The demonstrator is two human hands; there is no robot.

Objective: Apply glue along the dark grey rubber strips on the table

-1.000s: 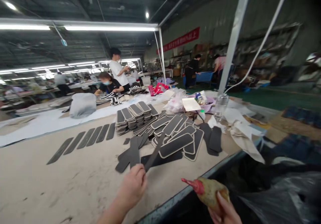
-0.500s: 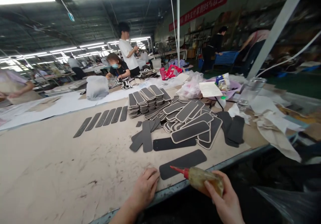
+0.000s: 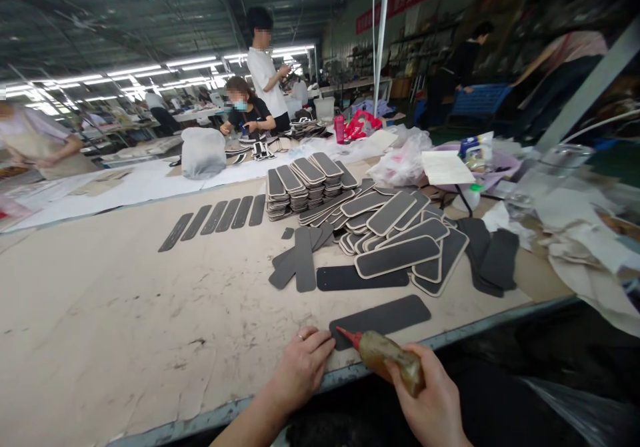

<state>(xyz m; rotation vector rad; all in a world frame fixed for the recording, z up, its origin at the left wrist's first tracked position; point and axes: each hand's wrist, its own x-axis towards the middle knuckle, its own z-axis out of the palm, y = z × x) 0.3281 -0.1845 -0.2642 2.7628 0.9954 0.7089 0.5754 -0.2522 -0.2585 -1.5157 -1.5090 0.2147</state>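
Note:
My right hand (image 3: 433, 393) is closed around a yellowish, see-through glue bottle (image 3: 383, 353) with a red nozzle. The bottle lies tilted, its nozzle tip over the left end of a dark grey rounded strip (image 3: 387, 315) near the table's front edge. Whether the tip touches the strip I cannot tell. My left hand (image 3: 306, 361), with a ring on one finger, rests palm down at that strip's left end, fingers stretched out and holding nothing. Just beyond lies a black strip (image 3: 363, 279), partly under a loose pile of pale-edged grey strips (image 3: 397, 258).
Neat stacks of pale-edged strips (image 3: 306, 183) stand behind the pile. Several dark strips lie in a row (image 3: 215, 217) to the left. Plastic bags (image 3: 403, 160), papers and a clear jar (image 3: 565, 163) crowd the right side. Co-workers (image 3: 247, 113) are across the table.
The glue bottle has moved left and its nozzle now sits over the strip's left end, beside my left fingers. The camera view has shifted, so the scene appears further right.

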